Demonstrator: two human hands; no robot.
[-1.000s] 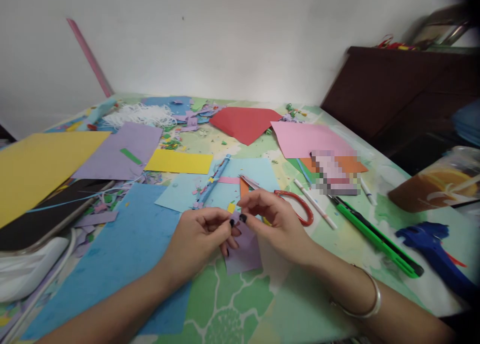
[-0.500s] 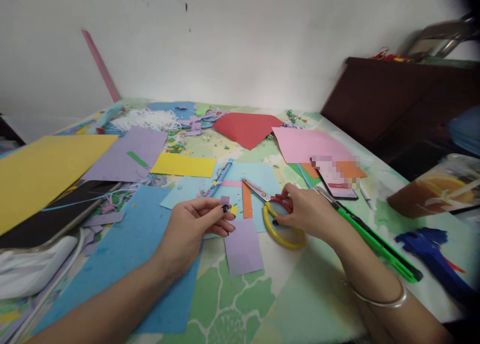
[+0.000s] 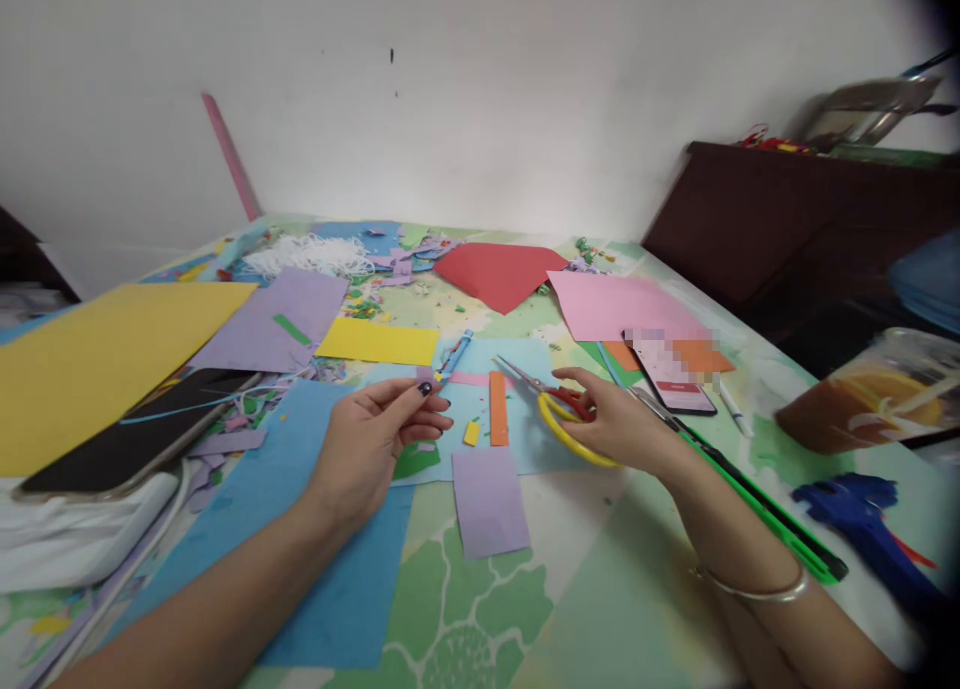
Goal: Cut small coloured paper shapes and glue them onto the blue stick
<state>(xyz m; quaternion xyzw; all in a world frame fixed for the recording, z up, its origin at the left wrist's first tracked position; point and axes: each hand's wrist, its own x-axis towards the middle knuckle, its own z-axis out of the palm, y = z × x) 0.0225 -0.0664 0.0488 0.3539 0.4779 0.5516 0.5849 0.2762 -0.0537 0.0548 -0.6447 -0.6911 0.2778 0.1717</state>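
Note:
My left hand [image 3: 375,424] is closed in a pinch on a small purple paper piece [image 3: 425,373] above the light blue paper [image 3: 536,439]. My right hand [image 3: 619,419] grips the red and yellow handles of the scissors [image 3: 559,409], whose blades point away to the left. Between my hands, an orange paper strip [image 3: 499,409] lies across a pink one. A tiny yellow piece [image 3: 471,432] sits left of the orange strip. Nearer to me lies a purple rectangle [image 3: 491,504]. A light blue pen [image 3: 457,352] is just beyond my left fingers.
Left lie large yellow paper [image 3: 127,329], a dark phone [image 3: 142,434] and blue paper [image 3: 330,609]. Red paper [image 3: 502,274] and white string [image 3: 307,256] are at the back. Rightward are a lit phone [image 3: 667,374], a green cutter [image 3: 757,499], a blue tool [image 3: 855,509] and a drink cup [image 3: 862,394].
My left hand has moved left with the purple piece, uncovering the small yellow piece on the light blue paper. The scissors have tilted in my right hand. The view has shifted slightly.

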